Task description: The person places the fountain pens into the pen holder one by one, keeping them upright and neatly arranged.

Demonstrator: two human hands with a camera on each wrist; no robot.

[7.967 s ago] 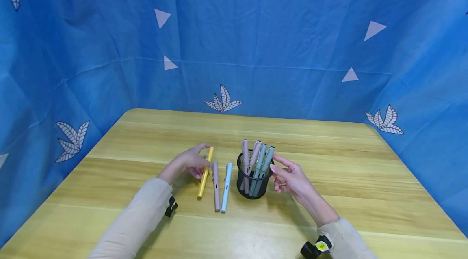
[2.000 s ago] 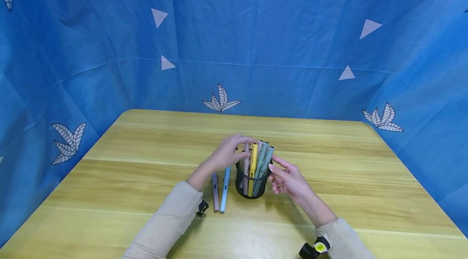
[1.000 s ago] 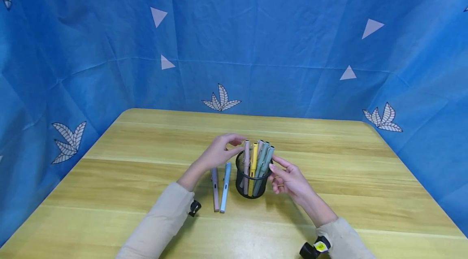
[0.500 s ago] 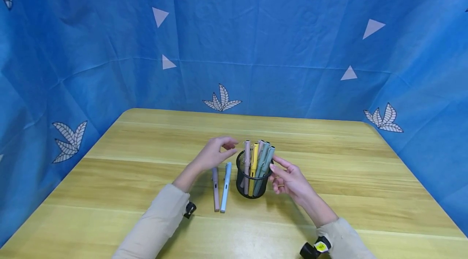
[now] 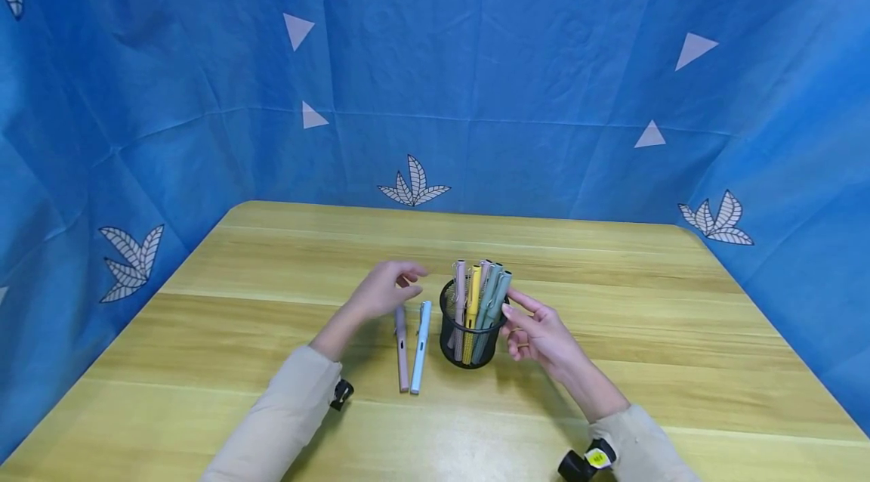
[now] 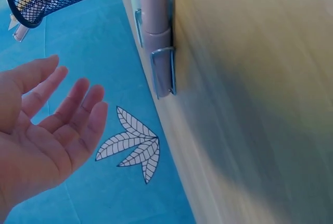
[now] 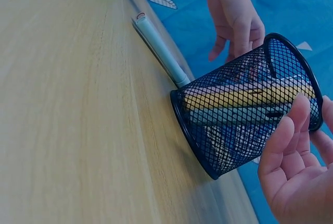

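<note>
A black mesh pen holder (image 5: 448,337) stands upright on the table. In it are a yellow pen (image 5: 473,291), two grey-green pens (image 5: 501,293) and two pale purple pens (image 5: 459,285). My right hand (image 5: 547,337) holds the holder's right side by the rim, thumb in front and forefinger behind. My left hand (image 5: 382,291) hovers left of the holder with nothing in it, fingers loosely bent, as the left wrist view also shows. Below it a purple pen (image 5: 402,353) and a light blue pen (image 5: 421,350) lie side by side on the table, clips toward the far edge.
The wooden table (image 5: 680,361) has rounded far corners. A blue cloth (image 5: 544,74) with white leaves and triangles hangs behind it and along both sides. Each wrist wears a small black camera (image 5: 578,465).
The yellow pen has gone from the left hand into the holder. The left hand has since let go and moved back left, over the two lying pens. The right hand stays at the holder.
</note>
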